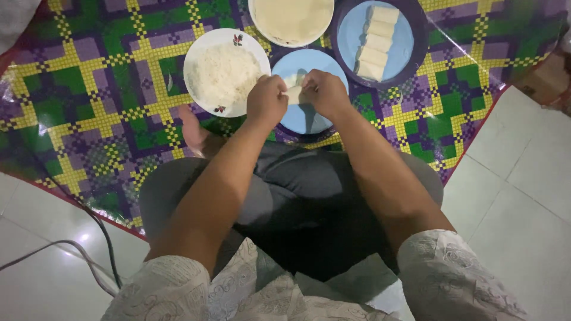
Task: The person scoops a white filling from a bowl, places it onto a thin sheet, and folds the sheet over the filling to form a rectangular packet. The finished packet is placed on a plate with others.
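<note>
- Nearest: patterned white sleeves, bare forearms extending forward over crossed legs in dark grey trousers; person seated on a pale tiled floor.
- Cables run over the tiles at lower left.
- A purple, green and yellow checked plastic mat covers the floor ahead; one bare foot rests on its near edge.
- Left hand and right hand meet knuckle to knuckle over a light blue plate lying on the mat just past the knees.
- Both sets of fingers curled inward and pinching a pale wrapper, which sits between the hands on the plate's far half; fingertips hidden.
- Just left of the hands: white plate with small floral marks holding a heap of white shredded filling.
- Farther, right: blue plate with five pale finished rolls stacked in a row.
- Farthest, top centre: white plate bearing flat cream wrapper sheets.
</note>
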